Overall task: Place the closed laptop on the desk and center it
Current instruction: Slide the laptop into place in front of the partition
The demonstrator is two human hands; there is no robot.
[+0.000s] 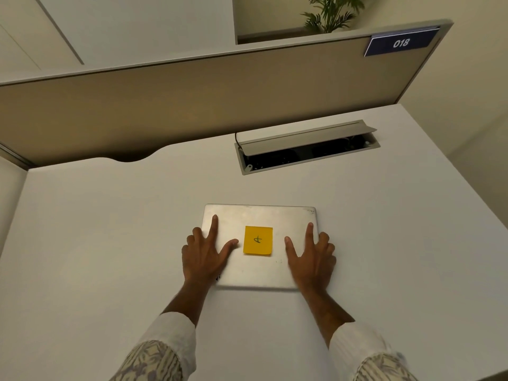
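A closed silver laptop (259,218) lies flat on the white desk (110,229), near the middle of the desk's width. A yellow sticky note (257,240) with a handwritten mark is stuck to its lid. My left hand (204,255) rests on the laptop's left side, thumb and forefinger spread on the lid, the other fingers curled over the left edge. My right hand (313,257) mirrors it on the right side, fingers wrapped over the right edge.
An open cable tray (305,149) with a raised grey flap is sunk into the desk behind the laptop. A beige partition (192,105) with a blue "018" label (400,43) bounds the desk's far edge. A plant (330,12) stands beyond it.
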